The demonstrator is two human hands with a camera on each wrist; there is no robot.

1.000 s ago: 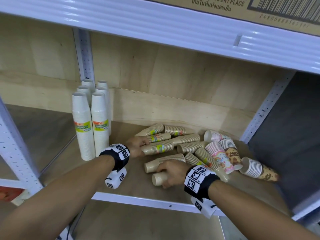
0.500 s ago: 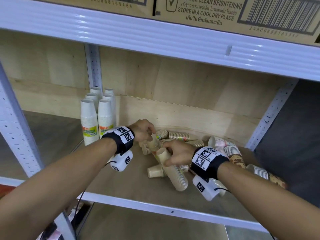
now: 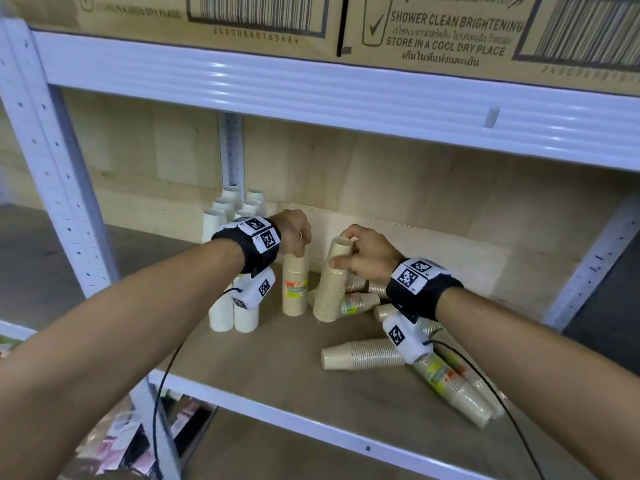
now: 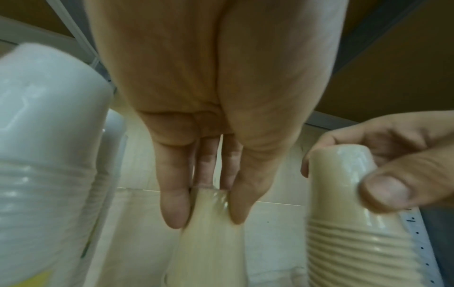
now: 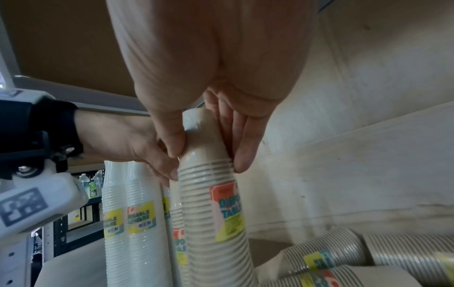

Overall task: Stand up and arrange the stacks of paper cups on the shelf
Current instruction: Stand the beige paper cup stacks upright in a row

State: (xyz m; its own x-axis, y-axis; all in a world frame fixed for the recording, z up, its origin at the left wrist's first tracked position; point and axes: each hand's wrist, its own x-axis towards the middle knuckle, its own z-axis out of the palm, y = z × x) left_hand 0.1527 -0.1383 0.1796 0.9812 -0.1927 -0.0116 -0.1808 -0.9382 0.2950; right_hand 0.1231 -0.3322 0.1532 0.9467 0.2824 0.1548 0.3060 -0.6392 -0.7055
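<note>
On the shelf (image 3: 263, 372), approx. mid-task by my read: I've got two tan stacks up on end at once. My left hand (image 3: 292, 233) pinches the top of the left tan stack (image 3: 295, 285), which stands upright just beside the white stacks (image 3: 228, 258) already lined up at the back-left corner; the wrist cam shows thumb & fingers curled round its tip. My right hand (image 3: 367, 254) grips the top of the right tan stack (image 3: 330, 285), which leans a bit, base on the shelf, close to the first one but apart. Neither is released yet, so I'd count them as nearly done, not done. Left to do: the fallen tan stacks (image 3: 363, 355) lying on their sides to the right, several of them, plus more behind my right wrist that I can't count. Cardboard boxes (image 3: 433, 32) sit on the level above.
</note>
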